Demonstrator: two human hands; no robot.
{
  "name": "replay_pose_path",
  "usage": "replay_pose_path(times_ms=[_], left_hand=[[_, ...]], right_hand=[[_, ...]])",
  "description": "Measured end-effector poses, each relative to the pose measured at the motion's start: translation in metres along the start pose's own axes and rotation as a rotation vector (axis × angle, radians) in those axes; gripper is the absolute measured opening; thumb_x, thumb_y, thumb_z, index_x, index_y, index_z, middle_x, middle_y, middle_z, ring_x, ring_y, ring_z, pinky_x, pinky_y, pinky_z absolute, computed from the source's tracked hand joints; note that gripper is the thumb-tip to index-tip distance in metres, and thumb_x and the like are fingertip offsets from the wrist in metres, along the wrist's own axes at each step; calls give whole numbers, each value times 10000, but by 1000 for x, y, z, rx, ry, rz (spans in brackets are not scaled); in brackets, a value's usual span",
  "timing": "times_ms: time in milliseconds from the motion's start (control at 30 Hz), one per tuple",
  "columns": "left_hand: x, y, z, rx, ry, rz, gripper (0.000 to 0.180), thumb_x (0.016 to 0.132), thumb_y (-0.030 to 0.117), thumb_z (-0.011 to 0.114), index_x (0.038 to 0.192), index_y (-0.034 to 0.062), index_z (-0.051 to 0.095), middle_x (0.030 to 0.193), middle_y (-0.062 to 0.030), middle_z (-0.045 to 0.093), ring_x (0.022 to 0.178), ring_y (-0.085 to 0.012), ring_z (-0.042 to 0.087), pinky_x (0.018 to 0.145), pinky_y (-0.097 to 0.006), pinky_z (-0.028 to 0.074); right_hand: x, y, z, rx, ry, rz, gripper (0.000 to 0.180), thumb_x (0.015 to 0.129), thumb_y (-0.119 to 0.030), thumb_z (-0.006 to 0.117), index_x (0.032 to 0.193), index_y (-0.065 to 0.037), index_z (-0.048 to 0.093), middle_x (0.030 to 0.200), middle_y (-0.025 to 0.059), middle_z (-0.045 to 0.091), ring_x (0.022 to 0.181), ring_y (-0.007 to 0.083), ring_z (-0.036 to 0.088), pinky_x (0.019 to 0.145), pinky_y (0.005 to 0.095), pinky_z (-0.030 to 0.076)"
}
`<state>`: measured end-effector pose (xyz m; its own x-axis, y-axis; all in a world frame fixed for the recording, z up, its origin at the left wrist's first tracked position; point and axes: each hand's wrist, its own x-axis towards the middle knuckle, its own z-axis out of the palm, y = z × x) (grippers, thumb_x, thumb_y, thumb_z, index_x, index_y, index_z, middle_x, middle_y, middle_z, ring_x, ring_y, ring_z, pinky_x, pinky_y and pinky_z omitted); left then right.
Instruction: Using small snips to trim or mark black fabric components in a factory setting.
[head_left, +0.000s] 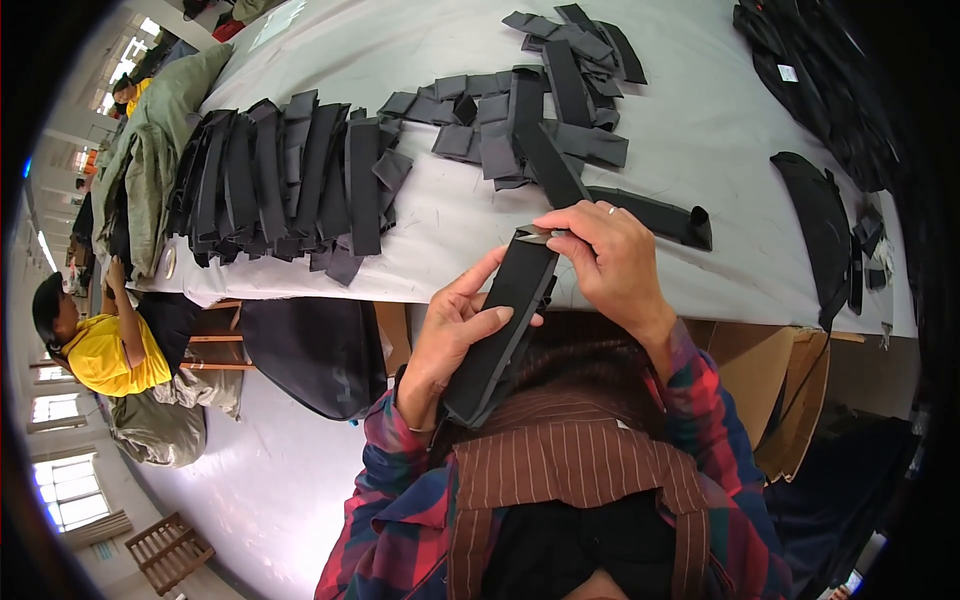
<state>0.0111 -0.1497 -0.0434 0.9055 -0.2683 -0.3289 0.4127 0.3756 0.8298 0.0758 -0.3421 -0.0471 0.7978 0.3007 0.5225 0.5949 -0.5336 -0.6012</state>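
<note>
My left hand is closed round a long black fabric strip, thumb on its face and fingers behind it. The strip slants over the table's front edge, its far end toward my right hand. My right hand pinches a small pointed silver blade, laid across the far end of that strip. Most of this tool is hidden in my fingers, so whether it is snips or another blade does not show. Just beyond my right hand lies another black strip with a curled end.
On the white-covered table a row of black strips lies at left, with a loose heap farther back. Black bags lie at right. A cardboard box stands below the edge. A co-worker in yellow sits at far left.
</note>
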Motion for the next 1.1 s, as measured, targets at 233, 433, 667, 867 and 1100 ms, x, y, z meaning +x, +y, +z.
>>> replay_pose_path(times_ms=[233, 433, 667, 867, 1100], left_hand=[[-2, 11, -14, 118, -111, -58, 652, 831, -49, 517, 1444, 46, 318, 1003, -150, 675, 866, -173, 675, 733, -245, 537], [-8, 16, -10, 77, -108, -92, 670, 795, -50, 521, 1434, 29, 334, 991, -165, 674, 834, -174, 679, 717, -240, 539], [-6, 10, -4, -1, -137, -115, 654, 832, -58, 500, 1449, 45, 309, 1111, -129, 625, 802, -173, 672, 688, -252, 546], [-7, 2, 1, -29, -114, -47, 683, 813, -58, 517, 1451, 16, 284, 1085, -134, 616, 693, -165, 647, 637, -244, 534], [-6, 0, -5, 4, -163, -48, 631, 881, -17, 530, 1457, 32, 277, 1169, -108, 585, 733, -141, 640, 662, -234, 528]], right_hand=[[1, 0, -12, 27, -72, -14, 154, 772, -30, 639, 914, -82, 666, 728, 43, 602, 638, 228, 533, 603, 318, 403], [0, -3, -10, 51, -64, -39, 159, 773, -28, 644, 922, -78, 667, 727, 48, 600, 636, 232, 532, 599, 318, 400], [-5, -9, 4, 12, 45, -59, 144, 768, -37, 653, 904, -83, 665, 723, 37, 599, 626, 232, 526, 581, 330, 381], [-7, -5, 4, -158, 169, -103, 150, 762, -42, 657, 895, -110, 670, 717, 19, 599, 617, 223, 518, 572, 324, 360], [-8, 4, 1, -61, 136, -77, 169, 756, -28, 659, 913, -91, 677, 706, 33, 603, 618, 230, 525, 577, 327, 389]])
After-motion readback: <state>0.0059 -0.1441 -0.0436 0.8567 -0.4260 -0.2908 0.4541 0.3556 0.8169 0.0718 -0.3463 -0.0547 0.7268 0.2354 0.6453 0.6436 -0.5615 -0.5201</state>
